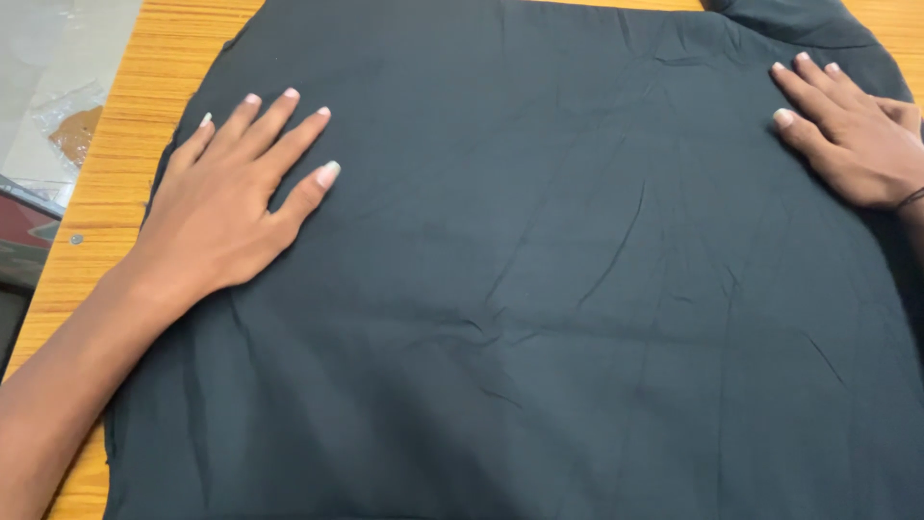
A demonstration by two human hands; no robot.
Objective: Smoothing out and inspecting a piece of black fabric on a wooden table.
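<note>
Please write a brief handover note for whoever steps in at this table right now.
Left hand: open, flat on the dark cloth near its left edge.
Right hand: open, flat on the cloth near its upper right corner.
The cloth lies spread over the wooden table, covering most of it.
Done: cloth laid out largely flat.
Left: shallow creases remain across the middle; no fold shows.

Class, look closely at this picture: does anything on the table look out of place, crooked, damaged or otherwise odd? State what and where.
Nothing looks damaged or spilled. The dark cloth lies spread on the wooden table with light creases across its middle. The left hand and right hand rest flat on it.
</note>
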